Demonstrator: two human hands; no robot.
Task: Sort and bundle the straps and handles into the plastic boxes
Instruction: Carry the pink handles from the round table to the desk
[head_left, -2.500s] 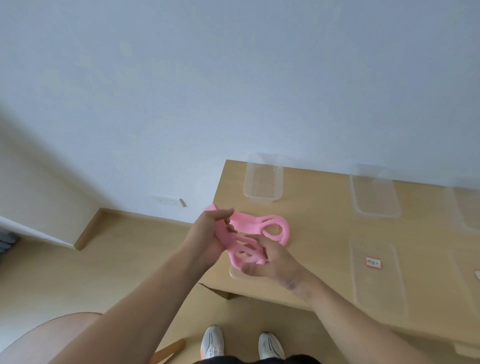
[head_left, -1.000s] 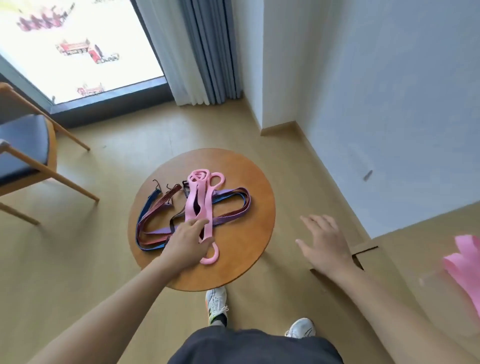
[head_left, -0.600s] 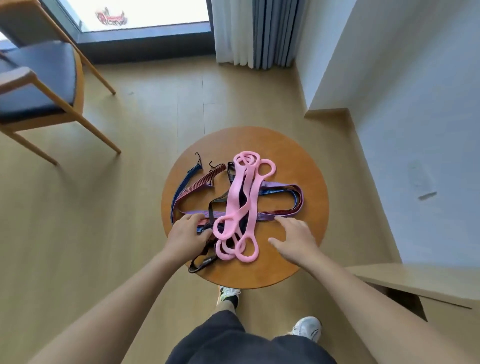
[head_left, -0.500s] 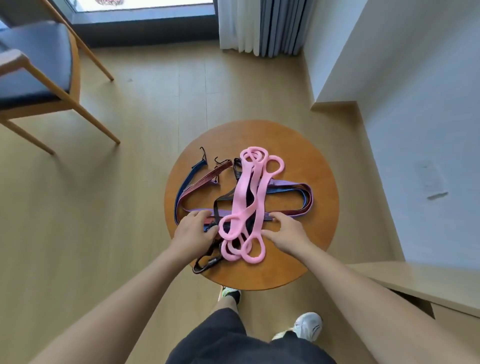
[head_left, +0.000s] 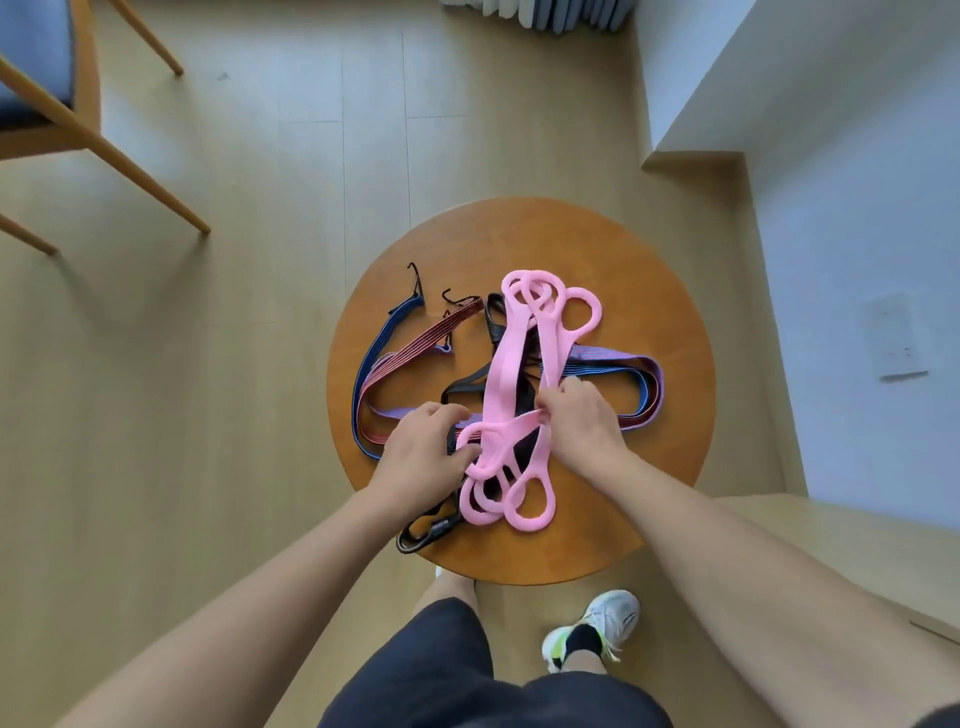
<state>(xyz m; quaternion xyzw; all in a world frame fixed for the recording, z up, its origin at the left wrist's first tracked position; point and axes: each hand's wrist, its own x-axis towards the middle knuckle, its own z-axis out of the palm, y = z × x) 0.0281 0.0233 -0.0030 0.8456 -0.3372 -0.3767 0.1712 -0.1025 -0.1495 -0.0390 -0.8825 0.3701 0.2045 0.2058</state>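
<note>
Two hands are down on a pile of stretchy things on the round tabletop (head_left: 623, 249). The right hand (head_left: 584, 423) pinches one of the pink bands (head_left: 501, 374) between thumb and fingers, near the middle of the band. The left hand (head_left: 421, 457) has its fingers curled down by a pink loop and the black strap (head_left: 431, 527). I cannot tell if it holds either one. The pink bands lie on top, across the black strap and the striped straps (head_left: 410, 353). No plastic boxes show here.

What could go wrong? The pink bands cross over each other, and the black strap runs under them. If the right hand lifts fast, I think a loop may catch and drag the other straps along. The black strap's end already hangs over the edge near the person, so a small tug may pull it off onto the floor.
</note>
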